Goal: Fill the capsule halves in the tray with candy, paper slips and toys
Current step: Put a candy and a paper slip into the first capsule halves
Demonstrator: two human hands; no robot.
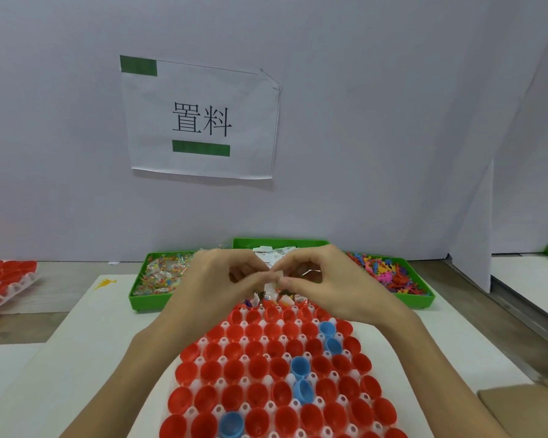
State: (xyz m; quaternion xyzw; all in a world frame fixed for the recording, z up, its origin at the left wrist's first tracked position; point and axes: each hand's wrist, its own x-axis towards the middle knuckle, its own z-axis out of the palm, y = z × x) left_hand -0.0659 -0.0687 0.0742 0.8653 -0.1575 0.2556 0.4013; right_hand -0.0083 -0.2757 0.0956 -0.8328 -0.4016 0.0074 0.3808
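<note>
Pinching 1 paper slip (272,281) between both hands, left hand (215,279) and right hand (323,279), above the far row of the tray (203,358); slip-loading step, judged. Next: release it into 1 unfilled capsule half (277,331).

Both hands (276,279) raised, fingertips pinched

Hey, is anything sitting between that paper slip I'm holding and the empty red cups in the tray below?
Nothing visible is. Both hands, left hand and right hand, pinch the paper slip above the tray's far rows, and the red capsule halves beneath lie open and uncovered.
</note>
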